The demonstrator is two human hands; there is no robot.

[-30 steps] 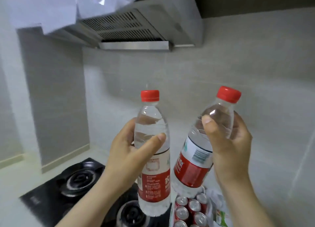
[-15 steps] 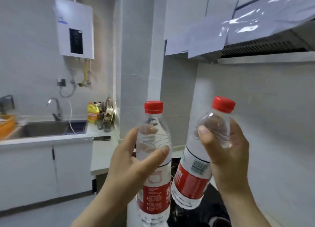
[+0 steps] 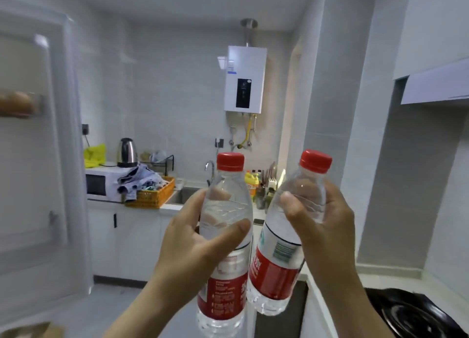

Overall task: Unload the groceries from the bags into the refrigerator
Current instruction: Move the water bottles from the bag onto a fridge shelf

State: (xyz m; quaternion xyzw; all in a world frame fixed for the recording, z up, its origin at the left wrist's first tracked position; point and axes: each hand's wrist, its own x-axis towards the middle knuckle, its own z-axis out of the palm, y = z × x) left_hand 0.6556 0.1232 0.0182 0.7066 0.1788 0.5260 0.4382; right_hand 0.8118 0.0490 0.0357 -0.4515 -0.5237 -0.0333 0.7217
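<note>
Two clear water bottles with red caps and red labels are held up in front of the person, side by side in mid-air and just about touching near their lower halves. The left bottle [image 3: 225, 287] stands nearly upright; the right bottle [image 3: 274, 274] tilts, its cap leaning away to the right. The left hand [image 3: 187, 246] is wrapped round the upper body of its bottle, thumb lying across the front above the label. The right hand [image 3: 327, 231] grips the shoulder of the other bottle, thumb on the near face and fingers curled behind.

Below the right forearm lies a black stove [image 3: 411, 312] set in a pale counter. Past the bottles a sink [image 3: 182, 197] sits in a white counter, with a yellow detergent bottle [image 3: 251, 181] beside it. Left of the sink stands an orange basket [image 3: 152, 199] heaped with cloth, then a white microwave [image 3: 100, 184] with a steel kettle [image 3: 127, 152] on top. A white water heater [image 3: 245, 80] hangs on the far wall. At the left edge is a blurred white refrigerator door [image 3: 38, 185], something brown on its shelf
</note>
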